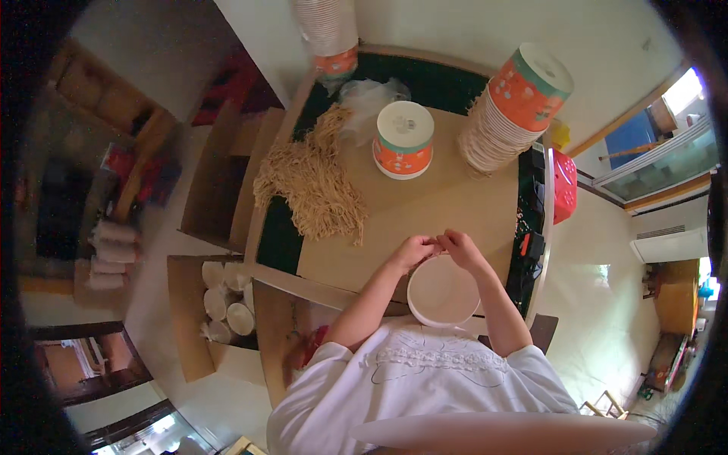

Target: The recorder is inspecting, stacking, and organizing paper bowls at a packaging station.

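A white paper bucket [444, 290] rests against my body at the near table edge, its open mouth facing up. My left hand [418, 249] and my right hand [459, 247] meet at its far rim, fingertips pinched close together. What lies between those fingers is too small and hidden to make out. Beyond them, an upside-down orange and green paper bucket [404, 140] stands on the cardboard sheet [425, 203]. A heap of tan twine cords [318, 182] spreads over the left of the table.
Tall nested bucket stacks rise at the back right [516, 106] and back left [330, 38]. Clear plastic wrap [371, 102] lies beside the twine. Along the right edge sits a black and orange item [532, 245]. An open carton [189, 303] on the left floor holds several white buckets.
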`<state>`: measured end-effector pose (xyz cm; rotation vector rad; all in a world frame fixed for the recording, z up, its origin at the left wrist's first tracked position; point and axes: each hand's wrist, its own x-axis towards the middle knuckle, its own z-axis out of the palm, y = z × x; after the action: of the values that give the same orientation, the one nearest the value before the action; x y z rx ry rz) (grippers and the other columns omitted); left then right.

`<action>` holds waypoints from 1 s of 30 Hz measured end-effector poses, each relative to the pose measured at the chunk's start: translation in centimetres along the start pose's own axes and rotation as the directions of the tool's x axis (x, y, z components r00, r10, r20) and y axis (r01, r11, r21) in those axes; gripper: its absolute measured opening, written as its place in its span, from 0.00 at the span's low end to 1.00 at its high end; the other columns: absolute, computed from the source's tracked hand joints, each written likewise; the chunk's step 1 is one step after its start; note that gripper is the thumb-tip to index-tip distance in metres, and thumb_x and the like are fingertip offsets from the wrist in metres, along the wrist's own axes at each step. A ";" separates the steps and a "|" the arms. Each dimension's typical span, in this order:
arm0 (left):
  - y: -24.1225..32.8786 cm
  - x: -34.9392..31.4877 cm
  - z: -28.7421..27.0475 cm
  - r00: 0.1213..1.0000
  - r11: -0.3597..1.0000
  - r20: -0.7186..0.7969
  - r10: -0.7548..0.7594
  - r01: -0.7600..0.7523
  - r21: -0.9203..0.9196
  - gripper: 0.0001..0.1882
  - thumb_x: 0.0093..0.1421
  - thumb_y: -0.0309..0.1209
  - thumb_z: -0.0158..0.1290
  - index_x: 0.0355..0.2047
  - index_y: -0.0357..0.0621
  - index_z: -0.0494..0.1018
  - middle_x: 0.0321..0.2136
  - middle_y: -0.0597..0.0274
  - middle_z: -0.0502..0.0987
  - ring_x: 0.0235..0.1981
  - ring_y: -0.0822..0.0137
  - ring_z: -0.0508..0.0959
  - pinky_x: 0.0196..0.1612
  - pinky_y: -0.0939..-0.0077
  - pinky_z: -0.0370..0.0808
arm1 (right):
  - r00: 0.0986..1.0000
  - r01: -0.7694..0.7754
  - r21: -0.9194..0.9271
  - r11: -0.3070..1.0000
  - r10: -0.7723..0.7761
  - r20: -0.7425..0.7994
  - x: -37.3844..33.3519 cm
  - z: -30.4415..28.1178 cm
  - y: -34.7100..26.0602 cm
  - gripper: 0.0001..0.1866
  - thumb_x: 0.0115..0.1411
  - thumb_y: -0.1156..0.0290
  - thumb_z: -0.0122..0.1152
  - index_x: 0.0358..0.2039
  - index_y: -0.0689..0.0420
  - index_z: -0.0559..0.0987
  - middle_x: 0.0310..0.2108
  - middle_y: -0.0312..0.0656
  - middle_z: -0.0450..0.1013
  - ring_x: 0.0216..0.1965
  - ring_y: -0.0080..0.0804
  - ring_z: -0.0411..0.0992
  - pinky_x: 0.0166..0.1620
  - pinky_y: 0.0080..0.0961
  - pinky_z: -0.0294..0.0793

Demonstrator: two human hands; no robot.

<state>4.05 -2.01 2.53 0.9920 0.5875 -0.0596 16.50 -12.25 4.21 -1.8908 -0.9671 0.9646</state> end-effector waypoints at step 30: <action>-2.1 0.5 -1.2 0.951 0.969 -0.189 0.245 -0.241 0.044 0.04 0.52 0.28 0.53 0.26 0.42 0.72 0.22 0.69 0.72 0.24 0.77 0.70 0.27 0.81 0.69 | 0.943 0.182 -0.221 0.958 -0.233 -0.235 -2.0 1.3 -0.1 0.03 0.52 0.76 0.50 0.24 0.60 0.68 0.22 0.46 0.67 0.25 0.41 0.66 0.29 0.29 0.65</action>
<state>3.28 -2.10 0.15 1.0912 0.6379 0.2532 14.50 -13.58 4.35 -1.9680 -1.1083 0.4962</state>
